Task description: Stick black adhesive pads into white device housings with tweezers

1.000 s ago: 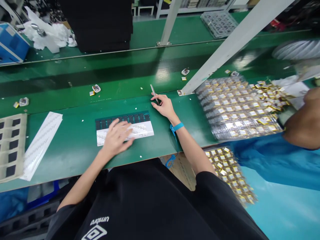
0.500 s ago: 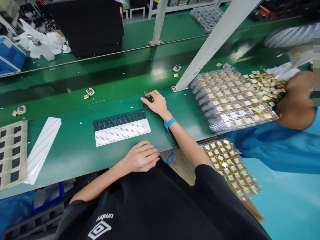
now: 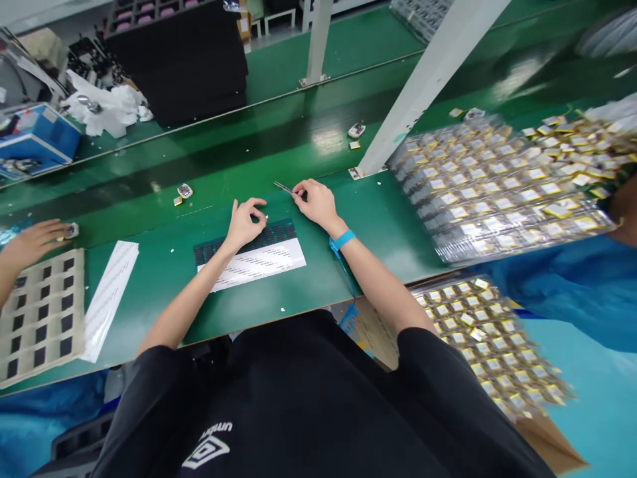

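Observation:
My right hand [image 3: 317, 202] grips a pair of tweezers [image 3: 283, 188] between thumb and fingers, the tips pointing left over the bench. A blue wrist strap [image 3: 342, 239] circles that wrist. My left hand [image 3: 245, 222] is over the black strip of small parts [image 3: 279, 232], thumb and forefinger bent together in a pinch. A tiny white speck is at its fingertips; I cannot tell whether it is held or lies behind them. Below the black strip lies a white printed sheet [image 3: 271, 262], partly covered by my left forearm.
Another person's hand [image 3: 32, 242] reaches over a beige tray [image 3: 74, 299] at left, beside white strips [image 3: 112, 292]. Stacked clear trays of small yellow-edged parts [image 3: 468, 186] stand at right, near a white post [image 3: 413, 93]. A small device [image 3: 184, 191] lies on the green belt.
My left hand has risen from the bench's front edge to the black strip. The tweezers in my right hand have swung from upright to pointing left. Another person's hand has appeared at left.

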`<act>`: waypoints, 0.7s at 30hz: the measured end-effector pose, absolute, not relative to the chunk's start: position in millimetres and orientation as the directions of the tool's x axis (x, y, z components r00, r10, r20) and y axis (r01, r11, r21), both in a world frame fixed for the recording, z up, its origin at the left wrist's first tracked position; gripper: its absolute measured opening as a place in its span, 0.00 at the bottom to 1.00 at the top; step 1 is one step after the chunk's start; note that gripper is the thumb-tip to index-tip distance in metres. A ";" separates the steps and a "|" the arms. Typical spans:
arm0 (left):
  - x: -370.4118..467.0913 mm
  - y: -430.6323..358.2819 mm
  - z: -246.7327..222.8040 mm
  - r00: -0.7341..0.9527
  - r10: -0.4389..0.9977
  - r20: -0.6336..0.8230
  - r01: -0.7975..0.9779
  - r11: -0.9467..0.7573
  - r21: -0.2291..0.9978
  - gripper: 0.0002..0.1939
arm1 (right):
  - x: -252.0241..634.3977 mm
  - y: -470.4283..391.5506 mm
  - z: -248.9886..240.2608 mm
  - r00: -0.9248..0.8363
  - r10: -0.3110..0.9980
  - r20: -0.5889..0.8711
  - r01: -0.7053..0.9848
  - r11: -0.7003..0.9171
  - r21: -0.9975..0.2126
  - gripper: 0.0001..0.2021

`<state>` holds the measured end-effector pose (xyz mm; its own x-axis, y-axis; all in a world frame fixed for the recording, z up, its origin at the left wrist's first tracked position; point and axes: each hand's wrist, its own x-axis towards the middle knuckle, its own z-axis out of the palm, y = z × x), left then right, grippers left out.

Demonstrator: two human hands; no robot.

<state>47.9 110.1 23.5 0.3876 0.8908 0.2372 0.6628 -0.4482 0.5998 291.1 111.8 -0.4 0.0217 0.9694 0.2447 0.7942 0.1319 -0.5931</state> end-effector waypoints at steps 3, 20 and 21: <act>49.4 107.7 24.8 0.375 0.891 0.256 0.652 -0.450 0.610 0.20 | 292.5 113.2 -2.1 0.024 0.968 0.248 0.787 0.135 -0.602 0.09; 44.4 104.3 18.9 0.350 0.901 0.257 0.633 -0.430 0.644 0.05 | 293.3 112.6 -1.3 0.024 0.970 0.242 0.795 0.128 -0.592 0.07; 45.4 104.9 17.5 0.345 0.904 0.253 0.636 -0.423 0.645 0.04 | 293.4 112.7 -1.8 0.022 0.970 0.243 0.796 0.130 -0.591 0.07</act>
